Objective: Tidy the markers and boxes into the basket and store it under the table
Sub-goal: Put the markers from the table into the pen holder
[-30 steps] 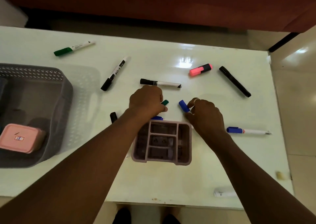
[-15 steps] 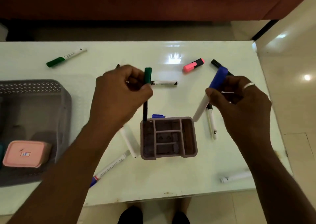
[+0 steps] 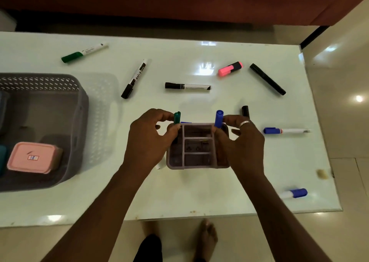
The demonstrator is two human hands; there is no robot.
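Note:
A mauve divided organizer box (image 3: 197,159) stands on the white table (image 3: 199,191). My left hand (image 3: 148,139) grips a green-capped marker (image 3: 177,117) upright over the box's left compartment. My right hand (image 3: 244,141) holds a blue-capped marker (image 3: 218,118) upright over the right compartment. The grey basket (image 3: 79,121) sits at the left with a pink lidded box (image 3: 33,157) inside. Loose markers lie around: a green one (image 3: 83,52), black ones (image 3: 135,78) (image 3: 187,86) (image 3: 267,79), a pink highlighter (image 3: 230,68), and blue ones (image 3: 285,130) (image 3: 295,193).
A short black marker end (image 3: 245,111) shows behind my right hand. A small blue object (image 3: 185,122) peeks out behind the box. A dark red wall runs behind the table. Tiled floor lies to the right, and my bare feet (image 3: 207,235) are below the near edge.
Both hands have lowered their markers from above the table down to the organizer box, now upright at its left and right compartments. The camera view has shifted slightly.

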